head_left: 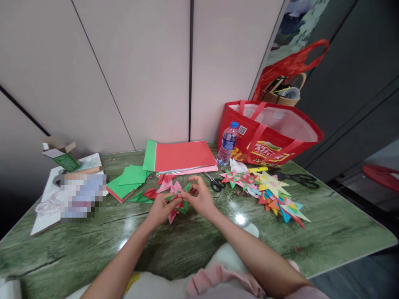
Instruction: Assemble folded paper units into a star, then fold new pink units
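Note:
Between my two hands is a folded paper star (pixel 173 214) with pink, red and green points, held above the table. My left hand (pixel 162 208) pinches it from the left, thumb toward the middle. From the right, my right hand (pixel 199 197) grips a green part of it, with fingers curled over the top. The fingers cover much of the star. Just behind my left hand lie loose folded paper pieces: pink ones (pixel 164 187), a red one (pixel 150 193) and green ones (pixel 141 198).
Green paper squares (pixel 131 179) lie left of a stack of red sheets (pixel 187 155). Small scissors (pixel 215 182), a water bottle (pixel 228 143) and a red shopping bag (pixel 271 135) stand or lie right. Finished paper stars (pixel 274 193) and black scissors (pixel 304 180) are farther right.

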Motion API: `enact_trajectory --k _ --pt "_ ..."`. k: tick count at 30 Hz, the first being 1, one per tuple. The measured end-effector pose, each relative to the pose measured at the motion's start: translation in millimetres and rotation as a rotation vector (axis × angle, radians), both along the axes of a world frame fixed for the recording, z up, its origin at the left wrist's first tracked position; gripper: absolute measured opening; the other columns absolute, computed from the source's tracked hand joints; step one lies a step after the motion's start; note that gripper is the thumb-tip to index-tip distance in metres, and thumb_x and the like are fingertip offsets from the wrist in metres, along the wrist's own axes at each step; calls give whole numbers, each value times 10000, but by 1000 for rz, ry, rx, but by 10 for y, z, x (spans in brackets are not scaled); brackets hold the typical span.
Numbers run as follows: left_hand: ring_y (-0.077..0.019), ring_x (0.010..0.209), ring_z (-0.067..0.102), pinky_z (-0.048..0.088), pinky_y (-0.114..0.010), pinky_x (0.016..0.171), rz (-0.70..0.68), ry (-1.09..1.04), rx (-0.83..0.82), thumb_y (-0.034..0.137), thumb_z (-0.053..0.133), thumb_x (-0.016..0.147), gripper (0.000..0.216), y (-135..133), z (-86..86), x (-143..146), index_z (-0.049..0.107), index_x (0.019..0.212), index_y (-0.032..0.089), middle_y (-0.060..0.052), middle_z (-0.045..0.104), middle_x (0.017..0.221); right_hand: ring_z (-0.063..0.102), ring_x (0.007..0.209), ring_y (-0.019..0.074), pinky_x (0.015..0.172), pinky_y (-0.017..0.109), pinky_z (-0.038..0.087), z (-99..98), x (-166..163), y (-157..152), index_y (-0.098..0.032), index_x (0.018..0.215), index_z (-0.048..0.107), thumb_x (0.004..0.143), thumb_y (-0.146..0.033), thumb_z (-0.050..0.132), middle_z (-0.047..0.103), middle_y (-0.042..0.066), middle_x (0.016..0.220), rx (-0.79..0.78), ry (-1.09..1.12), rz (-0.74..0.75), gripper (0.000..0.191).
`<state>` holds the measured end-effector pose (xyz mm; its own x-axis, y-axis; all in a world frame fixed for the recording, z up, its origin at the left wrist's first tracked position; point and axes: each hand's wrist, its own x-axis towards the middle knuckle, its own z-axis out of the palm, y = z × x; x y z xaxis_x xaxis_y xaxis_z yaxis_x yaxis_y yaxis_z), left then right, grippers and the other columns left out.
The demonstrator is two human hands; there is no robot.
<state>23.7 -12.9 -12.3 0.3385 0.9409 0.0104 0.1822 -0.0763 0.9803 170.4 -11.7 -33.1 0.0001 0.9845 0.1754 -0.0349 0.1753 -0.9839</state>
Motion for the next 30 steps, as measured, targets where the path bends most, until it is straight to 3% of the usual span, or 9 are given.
enact_trajectory --k 5,9,12,16,20,23,30 --pt "-64 439 390 338 -186 441 93 -129 -81 341 686 620 275 0 -4 4 552 525 121 50 469 460 568 637 120 451 189 427 -8 23 48 -222 957 417 670 -200 583 567 -16 772 9 94 22 332" --pt "-89 461 486 402 -204 466 208 -300 -170 313 733 578 230 20 40 -32 611 597 118 28 567 512 591 827 166 569 239 494 -64 9 70 -231 1031 419 620 -219 652 568 40 982 17 150 14 473" --pt "-120 537 558 459 -234 545 249 -383 -191 299 754 556 238 40 72 -62 644 681 129 19 618 570 612 742 158 609 274 509 -121 -24 67 -230 1083 416 585 -232 701 591 31 937 -20 159 74 574" --pt "-119 548 568 469 -244 575 250 -357 -166 309 755 560 250 43 96 -67 653 689 120 6 627 582 609 622 136 577 289 512 -150 -38 72 -228 1062 431 577 -262 719 610 14 861 -74 230 88 565" --pt "-158 602 588 476 -273 592 226 -289 -181 347 751 554 308 37 139 -72 669 731 109 -35 654 636 608 646 138 628 286 504 -114 19 102 -210 1020 463 583 -255 714 607 -27 719 -69 262 14 505" --pt "-173 628 592 472 -283 603 189 -262 -210 371 739 565 336 38 164 -90 677 757 103 -59 659 663 608 691 136 667 282 498 -71 55 110 -197 1008 478 596 -253 701 620 -14 747 -45 273 -28 472" --pt "-72 464 401 309 -190 444 216 -159 -56 350 717 596 292 43 57 -90 554 521 119 40 477 484 600 683 149 600 287 516 -37 22 71 -210 1013 487 620 -279 683 623 -7 760 -33 272 41 444"
